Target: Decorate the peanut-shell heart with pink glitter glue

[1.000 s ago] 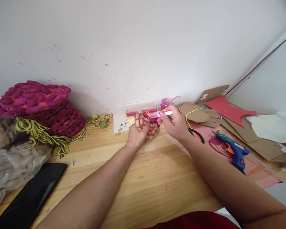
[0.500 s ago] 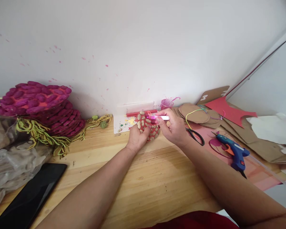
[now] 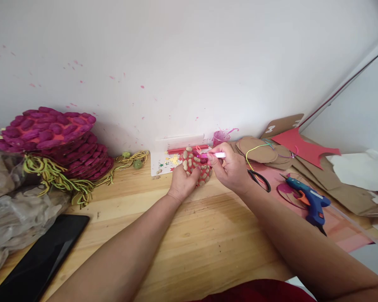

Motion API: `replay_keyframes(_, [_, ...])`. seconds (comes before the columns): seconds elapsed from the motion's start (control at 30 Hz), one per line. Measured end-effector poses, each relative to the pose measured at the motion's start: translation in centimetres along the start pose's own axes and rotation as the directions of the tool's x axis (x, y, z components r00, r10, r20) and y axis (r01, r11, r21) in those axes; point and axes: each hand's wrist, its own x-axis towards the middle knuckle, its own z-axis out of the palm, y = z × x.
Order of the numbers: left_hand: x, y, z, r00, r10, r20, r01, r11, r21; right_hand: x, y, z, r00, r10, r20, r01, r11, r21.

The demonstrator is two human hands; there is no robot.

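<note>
Lying nearest you, a black phone (image 3: pixel 42 258) is well to the left of your fingers (image 3: pixel 195 173), and a blue glue gun (image 3: pixel 315 203) is to their right. Your left hand (image 3: pixel 183 183) is clamped on a red disc (image 3: pixel 204 173) studded with pale peanuts (image 3: pixel 189 162), thumb pressed on top (the other fingers are mostly hidden). Your right hand (image 3: pixel 229 167) holds a white-handled brush (image 3: pixel 220 155) pinched tightly between thumb and fingers, its pink end at the disc's far side; whether they touch, you cannot tell. Just beyond your fingers are a star-strewn white card (image 3: pixel 159 167) and a pink-stained cup (image 3: pixel 220 138), then the pink-spotted wall (image 3: pixel 176 71).
</note>
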Motion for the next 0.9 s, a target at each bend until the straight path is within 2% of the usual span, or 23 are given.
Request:
replay_keyframes(0.13, [-0.2,0.02,0.05,0.999,0.026,0.027,-0.026,1.0,0.003,0.03,-0.39,-0.04,1.0,0.021,0.007,-0.021,0.996,0.087])
replay_keyframes(0.33, [-0.24,0.05,0.1,0.999,0.024,0.032,-0.023,0.999,-0.034,0.04,-0.59,-0.15,1.0,-0.007,-0.014,0.009,0.994,0.113])
replay_keyframes(0.53, [-0.19,0.2,0.08,0.999,-0.037,0.017,0.037,0.999,-0.022,0.12,-0.21,-0.13,1.0,-0.007,0.016,0.006,0.997,0.082])
replay_keyframes(0.67, [-0.05,0.24,-0.01,1.0,0.002,0.001,-0.002,1.0,-0.004,0.17,0.09,-0.07,0.999,0.0,0.035,0.0,1.0,0.015])
replay_keyframes(0.9, [0.0,0.0,-0.02,1.0,-0.019,0.008,0.019,1.0,-0.012,0.07,0.08,-0.03,0.999,0.034,-0.012,-0.033,0.999,0.021])
